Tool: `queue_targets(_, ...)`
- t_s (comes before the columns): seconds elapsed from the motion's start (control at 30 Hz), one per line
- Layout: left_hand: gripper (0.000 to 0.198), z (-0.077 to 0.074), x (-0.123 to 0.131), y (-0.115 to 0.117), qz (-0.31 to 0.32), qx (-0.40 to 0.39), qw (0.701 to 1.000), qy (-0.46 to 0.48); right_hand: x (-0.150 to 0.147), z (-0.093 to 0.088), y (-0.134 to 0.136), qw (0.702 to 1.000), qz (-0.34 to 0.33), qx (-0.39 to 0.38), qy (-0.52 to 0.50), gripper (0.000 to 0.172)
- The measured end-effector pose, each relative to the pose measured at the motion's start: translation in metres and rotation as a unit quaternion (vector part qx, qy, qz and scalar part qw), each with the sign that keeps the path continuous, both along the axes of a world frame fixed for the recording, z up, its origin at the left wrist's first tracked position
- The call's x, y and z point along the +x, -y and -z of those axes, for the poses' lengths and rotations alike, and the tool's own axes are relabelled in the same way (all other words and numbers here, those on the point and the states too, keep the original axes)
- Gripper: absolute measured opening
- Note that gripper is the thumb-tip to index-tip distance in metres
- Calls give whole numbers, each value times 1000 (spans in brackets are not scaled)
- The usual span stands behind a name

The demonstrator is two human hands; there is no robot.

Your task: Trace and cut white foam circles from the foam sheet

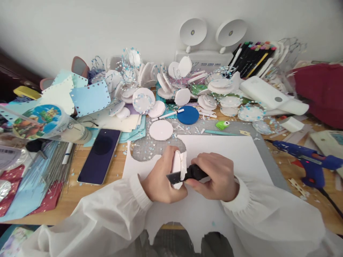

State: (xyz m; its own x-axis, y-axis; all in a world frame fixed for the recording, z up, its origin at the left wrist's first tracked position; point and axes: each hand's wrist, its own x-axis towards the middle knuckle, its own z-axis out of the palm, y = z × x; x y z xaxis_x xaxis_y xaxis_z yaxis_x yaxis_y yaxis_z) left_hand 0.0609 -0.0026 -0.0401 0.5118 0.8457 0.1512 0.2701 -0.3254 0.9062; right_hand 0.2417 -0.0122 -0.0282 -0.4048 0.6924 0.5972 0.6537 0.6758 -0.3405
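My left hand (160, 178) is closed around a white foam disc (177, 165), held on edge above a large white foam sheet (230, 153). My right hand (214, 176) grips a black utility knife (187, 174), and its blade lies against the disc's rim. A strip of white trimming curls off the disc's top. The sheet has a round hole cut near its top left corner, showing the grey cutting mat (150, 146) underneath. Both arms wear white sleeves.
A dark phone (100, 155) lies to the left. A blue glue gun (308, 159) rests at the right. Behind the sheet lie a white disc (161, 130), a blue disc (188, 115), a white pen (167, 115) and heaps of foam discs. Markers (254, 53) stand at the back.
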Motion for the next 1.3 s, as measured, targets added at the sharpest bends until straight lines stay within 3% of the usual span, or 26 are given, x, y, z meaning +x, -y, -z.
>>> queue_targets(0.43, 57, -2, -4, -1, 10, -34, 999, 8, 7, 2, -8, 999, 9, -21, -25, 40)
queue_targets(0.67, 69, -1, -6, -5, 46, -80, 992, 88, 7, -1, -3, 999, 27, -14, -18, 38)
queue_targets(0.77, 60, -5, -6, -4, 42, -113, 989, 87, 6, -3, 1, 999, 32, -11, -9, 37)
queue_targets(0.87, 48, -8, -5, -3, 34, -88, 992, 85, 2, -6, 5, 999, 41, 5, 3, 40)
queue_targets(0.97, 49, -9, -4, -1, 19, -62, 994, 91, 2, -5, 3, 998, 51, 29, 14, 43)
queue_targets(1.03, 50, -9, -5, 0, 22, -44, 994, 93, 8, -2, -3, 996, 85, 26, 13, 41)
queue_targets(1.17, 56, -12, -8, 3, 23, -11, 998, 64, 34, 2, -14, 974, 226, 9, 7, 34)
queue_targets(1.3, 63, -14, -10, 0, -8, -29, 999, -19, 52, -1, -13, 974, 221, -49, 9, 34)
